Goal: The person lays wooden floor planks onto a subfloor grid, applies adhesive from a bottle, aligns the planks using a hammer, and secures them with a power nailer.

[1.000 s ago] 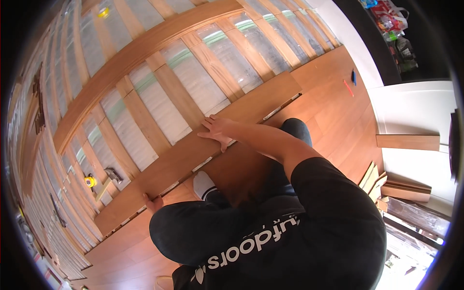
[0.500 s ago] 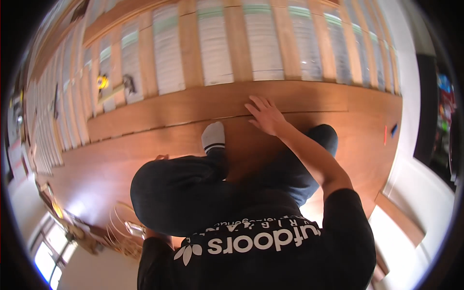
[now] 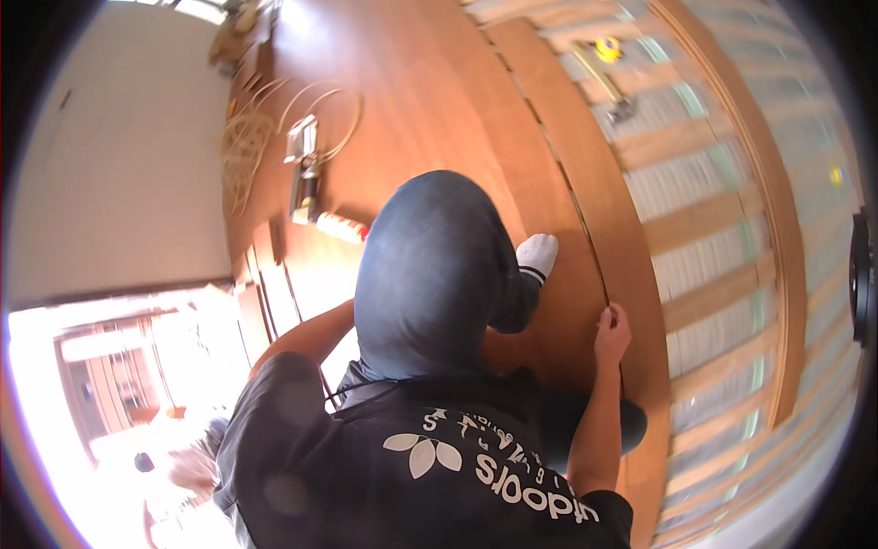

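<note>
Nearest us, one raised knee (image 3: 425,274) hides our left hand, so we cannot tell its state; only the forearm (image 3: 311,336) shows. Our right hand (image 3: 613,334), fingers loosely curled, is at the seam (image 3: 590,240) along one long brown plank (image 3: 605,183), which lies just to its right; we cannot tell whether it pinches anything. Farther off we count one hammer (image 3: 604,80), one yellow tape measure (image 3: 608,48) and, leftward, one black-and-silver tool (image 3: 311,188). The battens (image 3: 704,220) blur toward the rim, past our counting.
</note>
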{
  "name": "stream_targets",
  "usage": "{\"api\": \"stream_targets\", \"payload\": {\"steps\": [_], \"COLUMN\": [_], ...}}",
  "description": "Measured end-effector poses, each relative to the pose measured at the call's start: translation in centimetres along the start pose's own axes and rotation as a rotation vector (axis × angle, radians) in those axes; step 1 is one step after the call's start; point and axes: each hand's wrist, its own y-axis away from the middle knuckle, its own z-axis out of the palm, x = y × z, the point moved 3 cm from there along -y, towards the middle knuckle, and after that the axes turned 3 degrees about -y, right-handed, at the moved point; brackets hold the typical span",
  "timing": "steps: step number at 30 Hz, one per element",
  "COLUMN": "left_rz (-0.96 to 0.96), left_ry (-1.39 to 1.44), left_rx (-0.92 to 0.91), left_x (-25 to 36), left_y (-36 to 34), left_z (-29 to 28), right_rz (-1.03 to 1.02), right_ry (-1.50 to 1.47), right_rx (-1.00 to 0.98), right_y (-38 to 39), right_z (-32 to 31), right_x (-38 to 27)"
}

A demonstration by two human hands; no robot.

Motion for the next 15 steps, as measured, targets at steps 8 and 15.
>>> {"api": "stream_targets", "payload": {"steps": [8, 15], "left_rz": [-0.719, -1.168], "left_ry": [0.254, 1.18], "left_rx": [-0.018, 0.292], "left_x": [-19.4, -27.0], "left_y": [6.3, -6.3], "left_z": [13.7, 8.1], "right_rz": [0.065, 0.105], "right_ry": [0.101, 0.212], "right_rx": [-0.165, -0.102], "right_y": [2.2, 1.3], "right_z": [0.8, -1.3], "right_x": [2.6, 2.2]}}
